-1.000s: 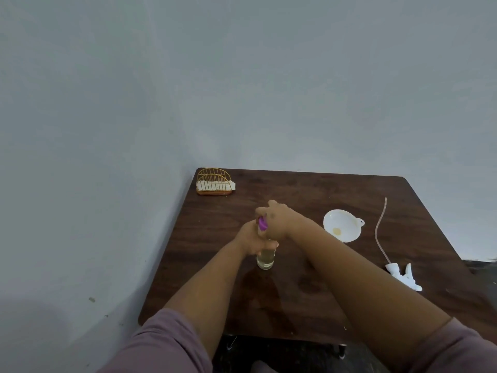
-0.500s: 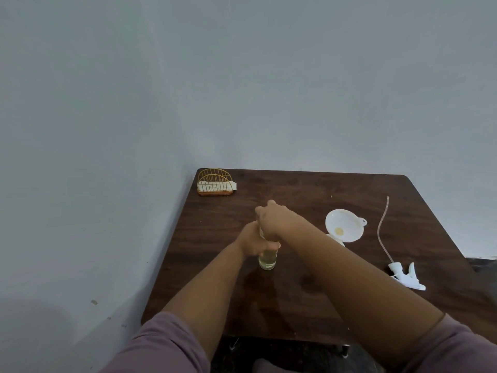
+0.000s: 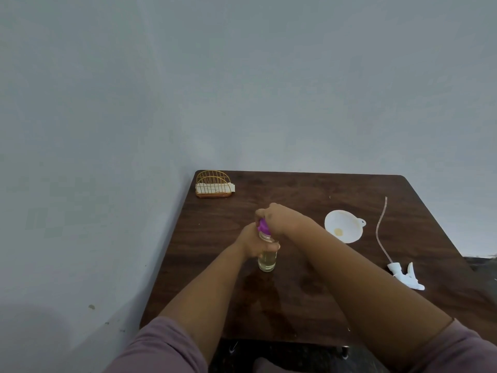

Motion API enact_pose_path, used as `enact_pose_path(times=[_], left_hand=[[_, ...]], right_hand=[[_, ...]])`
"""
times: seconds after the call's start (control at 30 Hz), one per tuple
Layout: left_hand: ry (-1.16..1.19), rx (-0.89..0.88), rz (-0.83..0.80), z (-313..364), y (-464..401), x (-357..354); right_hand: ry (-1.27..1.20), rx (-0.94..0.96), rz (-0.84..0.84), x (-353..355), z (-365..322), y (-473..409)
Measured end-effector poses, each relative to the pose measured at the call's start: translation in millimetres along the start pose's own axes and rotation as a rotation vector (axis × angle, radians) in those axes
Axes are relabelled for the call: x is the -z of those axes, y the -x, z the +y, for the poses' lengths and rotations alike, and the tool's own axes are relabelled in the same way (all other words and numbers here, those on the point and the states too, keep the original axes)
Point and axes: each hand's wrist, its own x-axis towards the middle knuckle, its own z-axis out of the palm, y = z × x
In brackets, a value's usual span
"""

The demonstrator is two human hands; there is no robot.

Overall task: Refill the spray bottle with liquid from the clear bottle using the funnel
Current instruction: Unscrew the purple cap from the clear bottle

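Observation:
A small clear bottle with pale yellow liquid stands upright mid-table. My left hand is wrapped around its body. My right hand is closed over its purple cap from above. A white funnel lies on its side to the right, with a yellowish spot inside. Further right lies the white spray head with its long thin tube, detached. The spray bottle's body is not in view.
The dark wooden table stands against a grey wall, its left edge along the corner. A gold wire holder with white paper sits at the far left corner. Dark wet-looking patches mark the wood in front of the bottle.
My right hand has turned on the bottle top: the purple cap was visible, then hidden, and shows again now. The bottle and left hand stay in place. The camera shifted slightly.

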Motion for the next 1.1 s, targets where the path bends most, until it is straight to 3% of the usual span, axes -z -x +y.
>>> enact_pose_path(times=[0.13, 0.23, 0.3, 0.57, 0.63, 0.77, 0.9, 1.0, 1.1], left_hand=[[-0.068, -0.060, -0.023, 2, 1, 1], [-0.061, -0.066, -0.028, 4, 3, 2], [-0.067, -0.059, -0.021, 2, 2, 1], [-0.052, -0.035, -0.004, -1, 0, -1], [-0.056, -0.065, -0.015, 1, 2, -1], [-0.094, -0.051, -0.021, -2, 1, 0], [-0.098, -0.032, -0.005, 2, 1, -1], [-0.176, -0.090, -0.018, 2, 2, -1], [-0.256, -0.131, -0.026, 3, 5, 1]], right_hand=[[-0.087, 0.012, 0.032, 0, 0, 4], [-0.270, -0.179, 0.197, -7, -7, 3], [-0.269, -0.294, 0.232, -11, -10, 2], [-0.033, -0.063, -0.031, 1, -14, 6], [-0.067, -0.025, 0.021, -1, -15, 5], [-0.100, -0.126, 0.309, -12, -13, 5], [-0.142, -0.159, 0.235, -15, -11, 8], [0.034, -0.027, 0.125, -6, -12, 11], [0.028, 0.068, 0.088, -5, -13, 12]])
